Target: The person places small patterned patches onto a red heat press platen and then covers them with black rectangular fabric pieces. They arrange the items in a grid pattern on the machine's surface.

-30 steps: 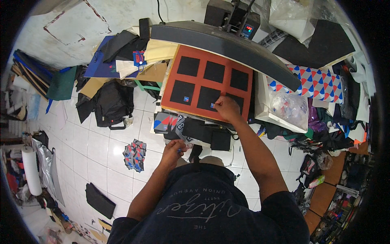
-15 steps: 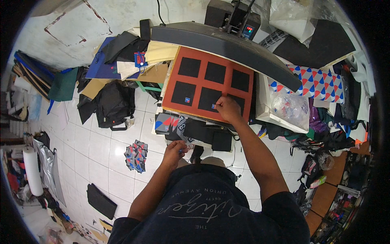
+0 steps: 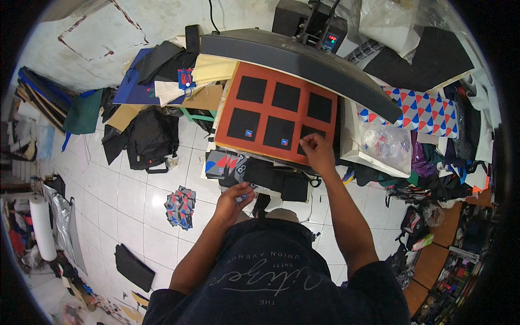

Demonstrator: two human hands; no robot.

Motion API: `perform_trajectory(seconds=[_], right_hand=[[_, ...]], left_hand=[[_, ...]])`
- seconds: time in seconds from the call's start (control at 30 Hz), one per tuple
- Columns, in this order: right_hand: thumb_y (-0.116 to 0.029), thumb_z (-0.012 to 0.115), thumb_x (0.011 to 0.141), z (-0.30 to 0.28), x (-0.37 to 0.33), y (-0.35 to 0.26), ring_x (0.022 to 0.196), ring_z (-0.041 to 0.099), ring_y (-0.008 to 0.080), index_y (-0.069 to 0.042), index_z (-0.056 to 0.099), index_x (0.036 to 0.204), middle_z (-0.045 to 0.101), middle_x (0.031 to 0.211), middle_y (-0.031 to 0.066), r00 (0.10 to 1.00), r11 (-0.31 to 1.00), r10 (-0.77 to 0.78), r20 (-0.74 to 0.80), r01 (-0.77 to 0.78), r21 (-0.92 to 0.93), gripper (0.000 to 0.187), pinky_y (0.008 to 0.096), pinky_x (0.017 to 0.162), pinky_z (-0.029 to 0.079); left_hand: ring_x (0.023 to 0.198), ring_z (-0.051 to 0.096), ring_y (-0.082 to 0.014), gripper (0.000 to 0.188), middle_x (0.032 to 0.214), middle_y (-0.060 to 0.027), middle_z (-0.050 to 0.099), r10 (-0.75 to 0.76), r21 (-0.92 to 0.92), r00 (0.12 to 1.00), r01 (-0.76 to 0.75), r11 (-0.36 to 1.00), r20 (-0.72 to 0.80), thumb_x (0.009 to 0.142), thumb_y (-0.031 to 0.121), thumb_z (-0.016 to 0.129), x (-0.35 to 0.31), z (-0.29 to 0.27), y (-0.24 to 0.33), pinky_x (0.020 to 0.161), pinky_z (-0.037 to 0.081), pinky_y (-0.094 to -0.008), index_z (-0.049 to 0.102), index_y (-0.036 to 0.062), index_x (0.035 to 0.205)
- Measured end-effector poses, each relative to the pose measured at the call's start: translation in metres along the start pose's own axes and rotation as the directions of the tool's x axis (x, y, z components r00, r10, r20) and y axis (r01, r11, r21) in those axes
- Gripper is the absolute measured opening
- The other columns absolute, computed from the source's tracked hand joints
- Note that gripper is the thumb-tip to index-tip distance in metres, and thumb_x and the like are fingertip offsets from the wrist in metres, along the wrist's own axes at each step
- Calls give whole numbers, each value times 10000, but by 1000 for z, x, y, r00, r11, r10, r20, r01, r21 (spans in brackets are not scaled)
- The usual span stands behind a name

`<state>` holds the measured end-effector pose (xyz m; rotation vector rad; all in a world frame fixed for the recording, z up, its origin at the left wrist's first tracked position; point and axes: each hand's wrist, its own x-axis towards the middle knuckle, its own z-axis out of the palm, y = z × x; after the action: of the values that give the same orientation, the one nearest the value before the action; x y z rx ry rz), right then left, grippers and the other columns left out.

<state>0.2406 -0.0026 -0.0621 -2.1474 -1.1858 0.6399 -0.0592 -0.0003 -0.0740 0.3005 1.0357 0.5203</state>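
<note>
Six black squares [image 3: 251, 89] in two rows of three on the red press bed [image 3: 304, 103], centre of frame, a little above the middle. Small blue labels [image 3: 248, 133] on two of them, bottom row left and middle, each toward its square's lower right corner.

My right hand [image 3: 319, 154] is over the bottom-right square, hiding much of it. Thumb and fingertips drawn close together; can't tell whether a label is between them, or whether they touch the cloth.

My left hand [image 3: 235, 200], lower down near frame centre, is closed around something small and bluish, too small to make out.

Grey upper platen [image 3: 292, 59] slants across the top, raised. Clear plastic bag [image 3: 387, 143] right of the bed. Patterned pieces [image 3: 180, 207] heaped on the floor, left of my left hand. Black backpack [image 3: 153, 138] farther up, left.
</note>
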Motion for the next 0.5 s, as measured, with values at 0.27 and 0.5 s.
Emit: perform_trajectory(seconds=[0.27, 0.5], right_hand=[[-255, 680, 835, 23, -47, -8, 704, 603, 230, -57, 643, 899, 605, 793, 82, 992, 992, -123, 39, 123, 8, 211, 345, 634, 472], [-257, 657, 836, 34, -8, -3, 887, 611, 265, -103, 677, 979, 601, 896, 87, 964, 942, -265, -31, 252, -222, 212, 412, 760, 478]], left_hand=[[987, 617, -235, 209, 1059, -134, 605, 41, 40, 997, -43, 998, 58, 914, 48, 525, 5, 32, 10, 882, 527, -343, 528, -10, 1115], [966, 617, -244, 198, 1039, -136, 605, 15, 64, 1000, -17, 998, 26, 906, 38, 525, 8, 27, -1, 872, 534, -356, 533, -5, 1099]])
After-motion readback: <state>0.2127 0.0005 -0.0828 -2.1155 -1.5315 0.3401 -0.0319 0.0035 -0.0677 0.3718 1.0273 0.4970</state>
